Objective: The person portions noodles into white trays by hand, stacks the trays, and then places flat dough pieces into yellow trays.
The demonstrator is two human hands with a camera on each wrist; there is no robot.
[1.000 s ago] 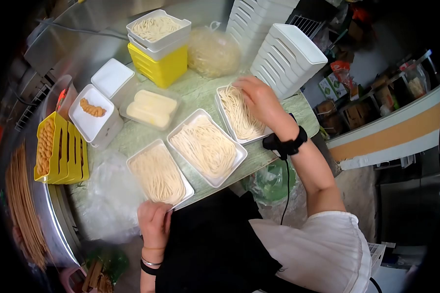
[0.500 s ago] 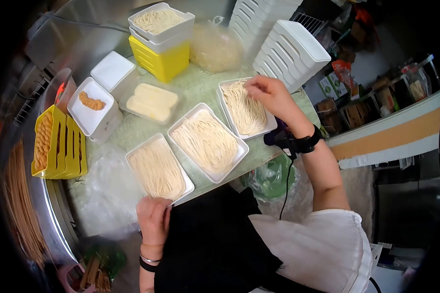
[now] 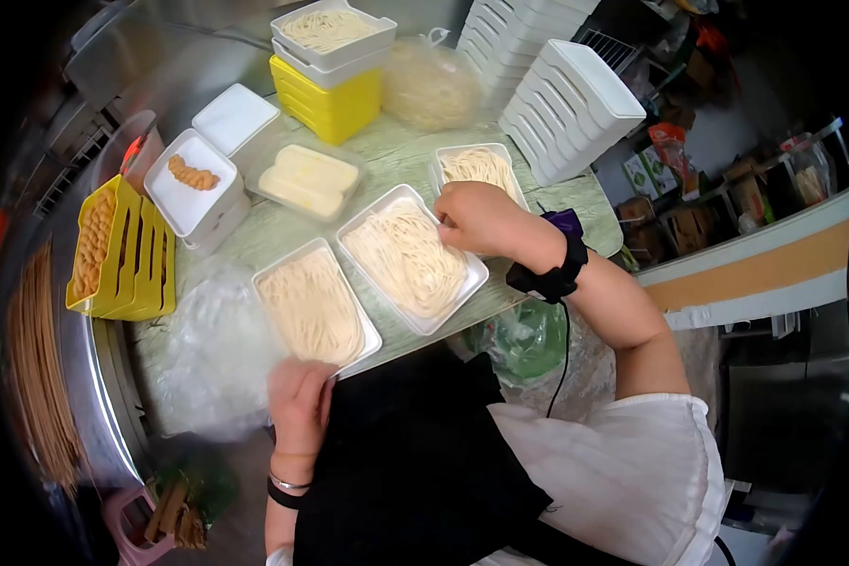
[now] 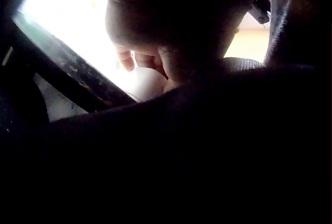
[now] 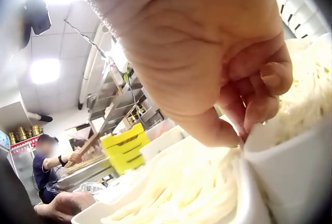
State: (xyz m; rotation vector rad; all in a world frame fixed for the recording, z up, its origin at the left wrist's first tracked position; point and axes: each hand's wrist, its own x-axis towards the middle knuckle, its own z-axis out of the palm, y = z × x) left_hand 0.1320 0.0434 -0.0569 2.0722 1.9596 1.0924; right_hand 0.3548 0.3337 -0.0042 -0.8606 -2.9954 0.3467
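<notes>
Three white trays of pale noodles lie in a row. My left hand (image 3: pixel 298 401) holds the near corner of the left tray (image 3: pixel 372 341); in the left wrist view its fingers (image 4: pixel 124 59) and thumb are around a white corner. My right hand (image 3: pixel 486 222) bends over the middle tray (image 3: pixel 426 326), fingertips at its right side by the noodles (image 3: pixel 401 250). The right wrist view shows its thumb and curled fingers (image 5: pixel 262 107) close together above the rim; I cannot tell whether they pinch a strand. The right tray (image 3: pixel 441 162) is partly hidden behind this hand.
Behind are a clear box of pale rolls (image 3: pixel 309 181), a yellow container (image 3: pixel 330 102) under another noodle tray, a bag (image 3: pixel 431 83) and stacked white containers (image 3: pixel 568 118). Yellow baskets (image 3: pixel 123 255) and plastic sheeting (image 3: pixel 212 354) lie left. Another person (image 5: pixel 46 164) is farther off.
My right hand has left the noodles in the right tray, moving left and toward me to the middle tray's right side. My left hand stays at the left tray's corner.
</notes>
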